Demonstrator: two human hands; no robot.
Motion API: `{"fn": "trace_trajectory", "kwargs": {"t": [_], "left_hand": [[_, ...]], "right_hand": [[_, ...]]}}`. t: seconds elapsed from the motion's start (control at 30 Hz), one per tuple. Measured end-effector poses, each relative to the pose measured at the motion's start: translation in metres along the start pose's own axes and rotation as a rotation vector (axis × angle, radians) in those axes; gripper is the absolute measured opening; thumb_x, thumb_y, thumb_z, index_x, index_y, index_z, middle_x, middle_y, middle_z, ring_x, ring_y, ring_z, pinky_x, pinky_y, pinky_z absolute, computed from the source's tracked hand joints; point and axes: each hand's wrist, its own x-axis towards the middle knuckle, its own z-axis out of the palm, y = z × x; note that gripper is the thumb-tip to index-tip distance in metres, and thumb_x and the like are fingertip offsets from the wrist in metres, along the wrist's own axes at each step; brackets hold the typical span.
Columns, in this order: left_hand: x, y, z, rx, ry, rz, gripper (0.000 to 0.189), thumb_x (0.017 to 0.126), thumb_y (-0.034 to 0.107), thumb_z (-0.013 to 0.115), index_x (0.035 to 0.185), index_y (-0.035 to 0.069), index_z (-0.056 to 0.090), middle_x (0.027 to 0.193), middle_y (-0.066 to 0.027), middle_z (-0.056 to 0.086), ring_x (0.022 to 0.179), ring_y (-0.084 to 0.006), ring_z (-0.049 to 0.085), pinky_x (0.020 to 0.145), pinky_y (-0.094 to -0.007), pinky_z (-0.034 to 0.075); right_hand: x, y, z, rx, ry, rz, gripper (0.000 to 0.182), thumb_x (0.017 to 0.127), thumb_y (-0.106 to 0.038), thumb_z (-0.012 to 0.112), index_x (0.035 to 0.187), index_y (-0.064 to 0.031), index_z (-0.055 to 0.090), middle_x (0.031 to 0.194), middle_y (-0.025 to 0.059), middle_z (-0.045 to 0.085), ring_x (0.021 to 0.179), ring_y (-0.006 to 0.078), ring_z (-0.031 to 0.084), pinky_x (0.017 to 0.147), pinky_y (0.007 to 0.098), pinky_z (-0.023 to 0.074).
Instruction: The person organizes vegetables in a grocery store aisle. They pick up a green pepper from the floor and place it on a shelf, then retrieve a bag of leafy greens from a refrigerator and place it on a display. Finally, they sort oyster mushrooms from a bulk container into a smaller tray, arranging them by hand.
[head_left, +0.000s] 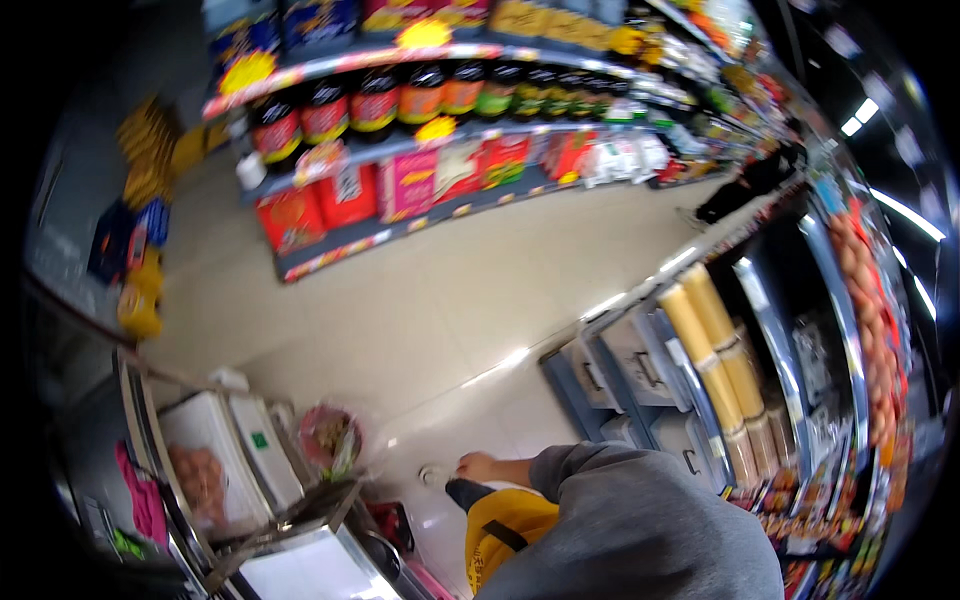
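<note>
My right hand (474, 466) hangs in front of my body at the end of a grey sleeve (600, 480). Its fingers look curled, but blur keeps me from telling whether anything is in them. Beside the arm is my yellow apron (510, 521), which bears writing. A small round white thing (433, 474) appears just left of the hand, apart from it or not I cannot tell. My left hand is out of view. Left of me, a pink basin or bin (330, 437) with scraps in it stands on the tiled floor (420, 300).
Shelving (465, 139) ahead carries jars (373, 101) and red boxes (346, 193). On the right, a rack (645, 375) holds bins and bundles of dried noodles (697, 315). A metal-edged counter (311, 566) stands close at lower left. Another person (757, 184) is far down the aisle.
</note>
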Motion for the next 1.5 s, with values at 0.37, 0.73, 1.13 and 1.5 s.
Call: {"fn": "trace_trajectory", "kwargs": {"t": [0.37,0.73,1.13,1.5], "left_hand": [[-0.053,-0.042,0.016,-0.062,-0.147,0.188,0.064,0.086,0.027,0.056,0.138,0.011,0.021,0.14,-0.0174,0.024,0.129,-0.0281,0.025,0.104,-0.0424,0.028],[-0.246,-0.169,-0.108,-0.442,0.462,0.441,0.036,0.09,0.011,0.049,0.124,0.0,0.04,0.115,-0.013,0.051,0.104,-0.0199,0.052,0.09,-0.03,0.041],[-0.354,-0.3,-0.008,-0.944,1.085,0.242,0.037,0.091,0.011,0.048,0.126,0.003,0.038,0.115,-0.0109,0.052,0.105,-0.015,0.05,0.089,-0.0261,0.041],[-0.456,-0.421,-0.052,-1.163,1.365,0.384,0.037,0.093,0.017,0.045,0.126,0.003,0.038,0.116,-0.0116,0.051,0.101,-0.017,0.053,0.087,-0.0285,0.042]], "right_hand": [[-0.193,-0.154,0.0,0.629,-0.144,-0.49,0.021,0.084,-0.015,0.051,0.099,-0.0027,0.057,0.079,0.0052,0.062,0.075,0.0142,0.059,0.067,0.0283,0.0474],[-0.35,-0.241,0.09,0.232,-0.929,-0.48,0.028,0.089,-0.02,0.053,0.109,-0.0009,0.056,0.094,0.0059,0.061,0.087,0.0118,0.056,0.078,0.0255,0.0454],[-0.386,-0.28,0.171,-0.223,-1.405,-0.494,0.019,0.089,-0.007,0.049,0.104,0.0013,0.055,0.094,0.0082,0.062,0.087,0.0145,0.058,0.081,0.0272,0.0454],[-0.549,-0.31,0.341,-0.496,-1.622,-0.69,0.02,0.09,-0.01,0.049,0.106,-0.0001,0.055,0.096,0.0088,0.062,0.093,0.015,0.058,0.084,0.0275,0.0448]]}}
